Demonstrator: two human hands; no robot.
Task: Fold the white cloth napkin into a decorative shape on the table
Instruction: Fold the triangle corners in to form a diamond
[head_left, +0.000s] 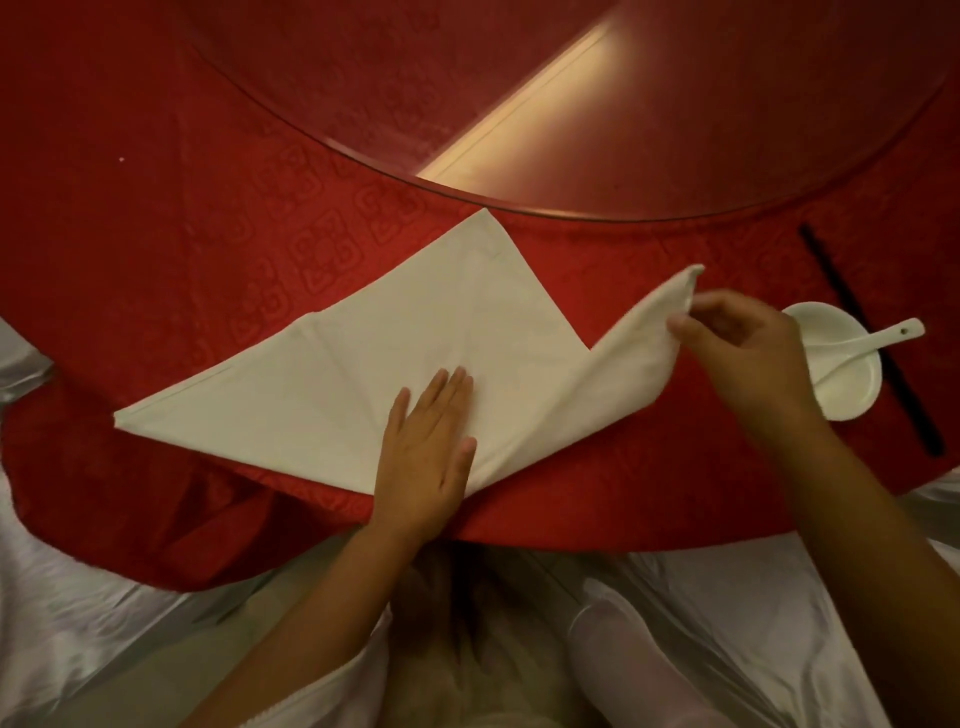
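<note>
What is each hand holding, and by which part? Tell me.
The right hand pinches the white napkin by its right corner, lifted off the table. The left hand holds nothing; it presses flat on the napkin's middle.

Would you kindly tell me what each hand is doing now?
Left hand: open, pressing flat on the napkin.
Right hand: pinching the napkin's lifted corner.

I'm at a restaurant banquet table (156, 156): red patterned tablecloth, glass turntable (675, 130) at its centre, bowl (847, 384) with spoon (872, 340) near the right edge.
</note>
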